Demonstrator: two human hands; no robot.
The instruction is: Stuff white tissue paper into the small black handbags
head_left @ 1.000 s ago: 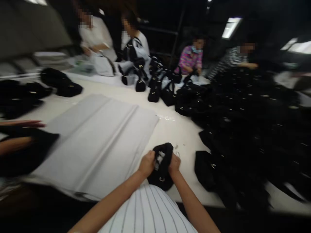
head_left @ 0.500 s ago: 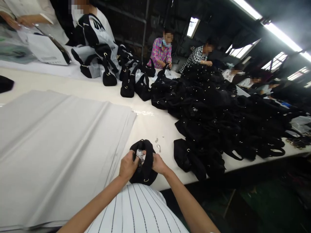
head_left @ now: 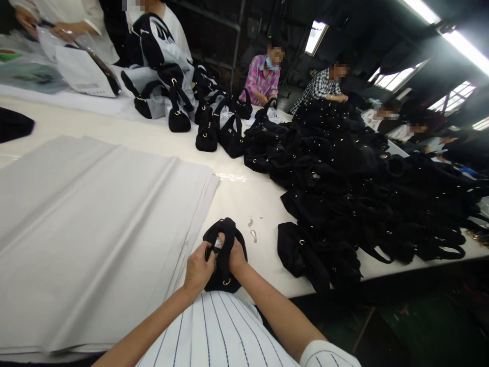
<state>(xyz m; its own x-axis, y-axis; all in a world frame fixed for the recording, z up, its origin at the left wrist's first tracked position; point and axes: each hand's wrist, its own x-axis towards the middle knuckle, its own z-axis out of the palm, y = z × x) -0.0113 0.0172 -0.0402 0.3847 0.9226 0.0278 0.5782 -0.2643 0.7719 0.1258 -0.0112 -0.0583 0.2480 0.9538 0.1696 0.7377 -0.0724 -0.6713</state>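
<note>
A small black handbag (head_left: 216, 283) with gold rings stands at the table's near edge, against my striped shirt. Its opening faces up, and its strap (head_left: 228, 255) arches across it. My left hand (head_left: 199, 266) is closed on the left rim of the opening. From the right, my right hand (head_left: 237, 258) reaches under the strap into the bag, where most of its fingers are hidden. Crumpled pale paper or plastic (head_left: 218, 243) shows inside the opening. Whether the right hand grips it cannot be seen.
Large grey-white sheets (head_left: 95, 219) lie stacked at left. A big pile of black bags (head_left: 344, 178) covers the right side. Small clear scraps (head_left: 253, 235) lie right of my bag. Several co-workers, one in a pink plaid shirt (head_left: 262, 76), stand across the table (head_left: 252, 191).
My right hand has moved left from the bag's outer right side, under the strap and into the opening. Less of the pale filling shows. My left hand stays on the rim.
</note>
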